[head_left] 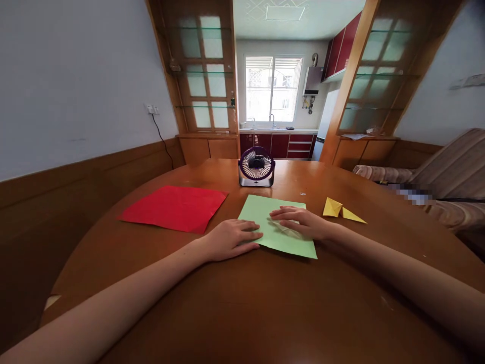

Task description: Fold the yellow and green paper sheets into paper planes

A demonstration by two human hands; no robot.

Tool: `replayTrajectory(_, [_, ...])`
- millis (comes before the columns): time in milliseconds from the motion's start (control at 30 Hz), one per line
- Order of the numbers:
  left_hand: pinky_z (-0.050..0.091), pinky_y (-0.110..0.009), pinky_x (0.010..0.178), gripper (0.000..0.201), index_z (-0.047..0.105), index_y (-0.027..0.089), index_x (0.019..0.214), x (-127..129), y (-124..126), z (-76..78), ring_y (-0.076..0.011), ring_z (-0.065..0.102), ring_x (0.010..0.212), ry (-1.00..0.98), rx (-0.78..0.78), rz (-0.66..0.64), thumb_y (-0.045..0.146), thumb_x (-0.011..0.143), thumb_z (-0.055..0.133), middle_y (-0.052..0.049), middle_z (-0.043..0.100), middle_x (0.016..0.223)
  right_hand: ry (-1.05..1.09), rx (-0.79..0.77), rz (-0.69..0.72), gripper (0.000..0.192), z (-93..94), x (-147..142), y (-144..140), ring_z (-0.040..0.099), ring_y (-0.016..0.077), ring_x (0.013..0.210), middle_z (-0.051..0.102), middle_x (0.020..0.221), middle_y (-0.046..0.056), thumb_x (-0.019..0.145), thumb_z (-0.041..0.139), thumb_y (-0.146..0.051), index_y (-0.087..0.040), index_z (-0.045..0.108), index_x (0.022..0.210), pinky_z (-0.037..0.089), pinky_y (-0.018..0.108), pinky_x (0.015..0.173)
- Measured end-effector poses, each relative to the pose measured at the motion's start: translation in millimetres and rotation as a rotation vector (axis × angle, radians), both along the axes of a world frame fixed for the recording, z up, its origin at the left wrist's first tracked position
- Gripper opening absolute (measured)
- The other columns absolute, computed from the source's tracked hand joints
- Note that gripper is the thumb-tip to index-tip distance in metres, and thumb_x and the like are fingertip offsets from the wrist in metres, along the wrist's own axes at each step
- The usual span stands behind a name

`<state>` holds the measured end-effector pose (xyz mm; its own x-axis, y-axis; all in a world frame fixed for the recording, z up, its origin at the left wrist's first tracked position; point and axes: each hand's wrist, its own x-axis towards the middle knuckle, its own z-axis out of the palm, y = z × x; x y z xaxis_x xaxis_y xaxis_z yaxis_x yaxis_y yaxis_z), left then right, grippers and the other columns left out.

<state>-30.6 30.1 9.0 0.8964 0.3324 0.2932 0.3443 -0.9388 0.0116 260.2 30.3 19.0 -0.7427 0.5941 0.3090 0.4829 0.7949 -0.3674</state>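
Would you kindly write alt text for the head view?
A left hand rests on the edge of green paper, the right hand over it, on a wooden table. Red paper lies to its left, folded yellow paper to its right, and a small fan behind.

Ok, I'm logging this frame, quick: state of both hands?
Left hand: open, palm down over the left edge of the green paper.
Right hand: open, over the same paper, gripping nothing visible.

Single head-worn view, looking forward and down, over nearby table (242, 308), toward distant window (259, 93)
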Motion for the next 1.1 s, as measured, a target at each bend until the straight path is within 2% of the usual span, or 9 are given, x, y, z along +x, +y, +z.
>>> replayTrajectory(133, [0.047, -0.037, 0.098, 0.036, 0.064, 0.024, 0.123, 1, 0, -2.8, -0.0228, 0.061, 0.116, -0.023, 0.043, 0.063, 0.035, 0.101, 0.037, -0.008, 0.062, 0.129, 0.165, -0.193, 0.017, 0.039, -2.7, 15, -20, 0.057, 0.0216, 0.118, 0.062, 0.129, 0.009, 0.101, 0.037, -0.040, -0.022, 0.063, 0.124, 0.044, 0.043, 0.103])
replayTrajectory(233, [0.048, -0.039, 0.097, 0.037, 0.065, 0.022, 0.122, 2, -1, -3.2, -0.0244, 0.061, 0.116, -0.037, 0.043, 0.102, 0.034, 0.101, 0.037, -0.009, 0.063, 0.128, 0.197, -0.266, 0.060, 0.042, -3.5, 26, -29, 0.054, 0.0235, 0.123, 0.061, 0.129, 0.009, 0.100, 0.039, -0.045, -0.023, 0.061, 0.128, 0.039, 0.046, 0.107])
replayTrajectory(333, [0.048, -0.039, 0.097, 0.038, 0.066, 0.022, 0.121, 4, -3, -3.1, -0.0245, 0.061, 0.115, -0.054, 0.012, 0.136, 0.034, 0.101, 0.036, -0.009, 0.063, 0.128, 0.142, -0.326, 0.098, 0.048, -2.9, 34, -32, 0.046, 0.0260, 0.132, 0.054, 0.139, 0.009, 0.094, 0.052, -0.048, -0.025, 0.052, 0.136, 0.032, 0.050, 0.112])
replayTrajectory(500, [0.048, -0.035, 0.097, 0.034, 0.067, 0.023, 0.118, 4, -4, -4.2, -0.0219, 0.062, 0.114, -0.095, -0.032, 0.149, 0.032, 0.099, 0.041, -0.008, 0.064, 0.126, -0.007, -0.246, 0.061, 0.068, -2.6, 32, -34, 0.036, 0.0277, 0.139, 0.044, 0.148, 0.008, 0.082, 0.070, -0.042, -0.028, 0.044, 0.143, 0.026, 0.052, 0.116])
replayTrajectory(700, [0.050, -0.031, 0.091, 0.028, 0.071, 0.024, 0.110, 3, 1, -8.9, -0.0194, 0.066, 0.105, -0.162, -0.072, 0.073, 0.029, 0.095, 0.048, -0.005, 0.068, 0.118, -0.072, -0.121, 0.093, 0.058, -4.4, 31, -36, 0.039, 0.0259, 0.138, 0.049, 0.144, 0.009, 0.088, 0.063, -0.036, -0.027, 0.044, 0.143, 0.029, 0.051, 0.115])
replayTrajectory(833, [0.049, -0.029, 0.092, 0.025, 0.072, 0.025, 0.108, 3, 0, -8.5, -0.0187, 0.066, 0.106, -0.193, -0.134, 0.015, 0.031, 0.094, 0.053, -0.005, 0.069, 0.116, 0.036, -0.073, 0.128, 0.039, -6.3, 33, -35, 0.053, 0.0228, 0.126, 0.061, 0.130, 0.010, 0.093, 0.055, -0.029, -0.024, 0.057, 0.132, 0.041, 0.045, 0.106])
replayTrajectory(933, [0.048, -0.030, 0.096, 0.025, 0.072, 0.024, 0.108, 4, -4, -6.7, -0.0199, 0.064, 0.110, -0.200, -0.221, 0.002, 0.035, 0.092, 0.056, -0.006, 0.069, 0.116, 0.150, -0.109, 0.116, 0.029, -7.6, 35, -35, 0.061, 0.0206, 0.112, 0.067, 0.119, 0.011, 0.095, 0.052, -0.029, -0.022, 0.066, 0.120, 0.049, 0.040, 0.097])
replayTrajectory(1100, [0.048, -0.030, 0.096, 0.023, 0.075, 0.020, 0.096, 8, -7, -5.3, -0.0203, 0.064, 0.111, -0.300, -0.411, 0.022, 0.036, 0.090, 0.059, -0.006, 0.071, 0.109, 0.283, -0.238, -0.021, 0.032, -9.7, 34, -35, 0.064, 0.0176, 0.088, 0.071, 0.099, 0.009, 0.095, 0.051, -0.039, -0.017, 0.074, 0.089, 0.052, 0.032, 0.078])
